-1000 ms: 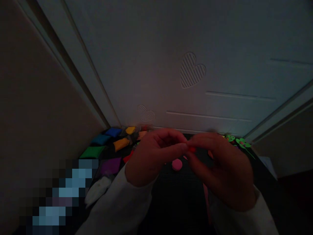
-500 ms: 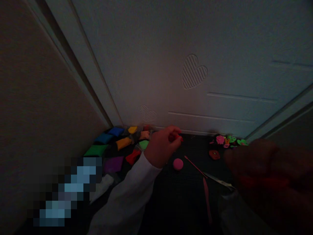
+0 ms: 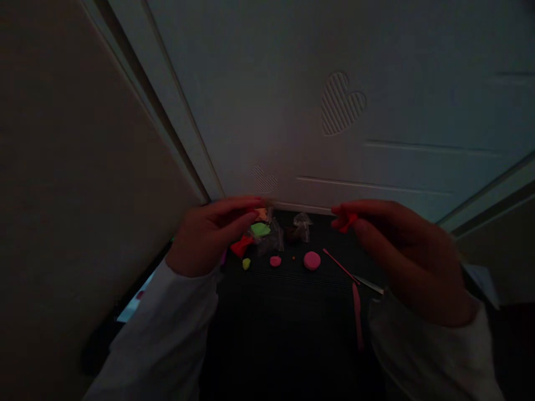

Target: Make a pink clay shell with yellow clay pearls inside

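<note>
My right hand [image 3: 401,256] is closed in a pinch on a small piece of red clay [image 3: 348,223], held above the dark table. At the left, my left hand [image 3: 211,234] has thumb and fingers apart, with nothing visible between them. Just beyond its fingertips lie a light green clay packet [image 3: 259,229] and a red clay packet [image 3: 241,246]. Between the hands, a pink clay disc [image 3: 311,260], a smaller pink lump [image 3: 275,260], a yellow-green lump [image 3: 246,264] and a tiny orange ball [image 3: 293,258] rest on the table.
A thin pink modelling tool [image 3: 340,266], a metal blade [image 3: 368,284] and a pink plastic knife [image 3: 357,317] lie near my right wrist. Crumpled clear bags [image 3: 303,223] sit at the back against a white panel [image 3: 267,100]. A lit screen [image 3: 136,303] shows by my left sleeve.
My left hand has moved left, away from the table's middle, and no longer shows red clay. My right hand has drawn back from the camera and come inward. The view has shifted.
</note>
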`<state>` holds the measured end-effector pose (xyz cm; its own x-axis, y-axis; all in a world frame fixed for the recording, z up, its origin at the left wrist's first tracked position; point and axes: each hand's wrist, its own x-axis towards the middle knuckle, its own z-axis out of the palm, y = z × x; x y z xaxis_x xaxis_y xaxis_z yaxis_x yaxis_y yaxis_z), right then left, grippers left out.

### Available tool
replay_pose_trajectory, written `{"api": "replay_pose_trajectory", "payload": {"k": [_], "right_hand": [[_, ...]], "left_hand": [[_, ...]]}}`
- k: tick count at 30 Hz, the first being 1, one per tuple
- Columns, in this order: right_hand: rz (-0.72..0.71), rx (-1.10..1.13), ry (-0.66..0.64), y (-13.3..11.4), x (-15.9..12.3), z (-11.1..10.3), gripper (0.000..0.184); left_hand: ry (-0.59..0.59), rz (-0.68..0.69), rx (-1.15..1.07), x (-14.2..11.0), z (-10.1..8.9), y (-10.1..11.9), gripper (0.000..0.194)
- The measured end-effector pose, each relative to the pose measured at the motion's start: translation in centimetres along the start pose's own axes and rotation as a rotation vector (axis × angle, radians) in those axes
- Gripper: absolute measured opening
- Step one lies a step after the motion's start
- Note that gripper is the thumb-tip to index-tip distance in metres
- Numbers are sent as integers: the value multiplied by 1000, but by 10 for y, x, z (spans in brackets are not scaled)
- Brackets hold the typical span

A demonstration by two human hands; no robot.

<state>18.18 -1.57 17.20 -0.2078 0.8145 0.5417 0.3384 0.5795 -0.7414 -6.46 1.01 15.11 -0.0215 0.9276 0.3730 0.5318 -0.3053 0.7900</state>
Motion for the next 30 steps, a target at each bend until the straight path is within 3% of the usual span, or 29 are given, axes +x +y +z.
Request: {"api": "replay_pose_trajectory", "payload": {"k": [7,13,23,30], "right_hand": [[-17,12,28,3,-1,0,21],[-34,13,55,2,-2,0,20],[-44,12,78,0,-2,1,19],[-32,39,101,0,-2,-1,19]], "left_hand": [[-220,93,401,-43,29,-72,23],[-306,167,597,-64,50,-125,23],[-274,357,734,-69,68,-148,22],[-218,314,778,-72,63,-156,24]]}}
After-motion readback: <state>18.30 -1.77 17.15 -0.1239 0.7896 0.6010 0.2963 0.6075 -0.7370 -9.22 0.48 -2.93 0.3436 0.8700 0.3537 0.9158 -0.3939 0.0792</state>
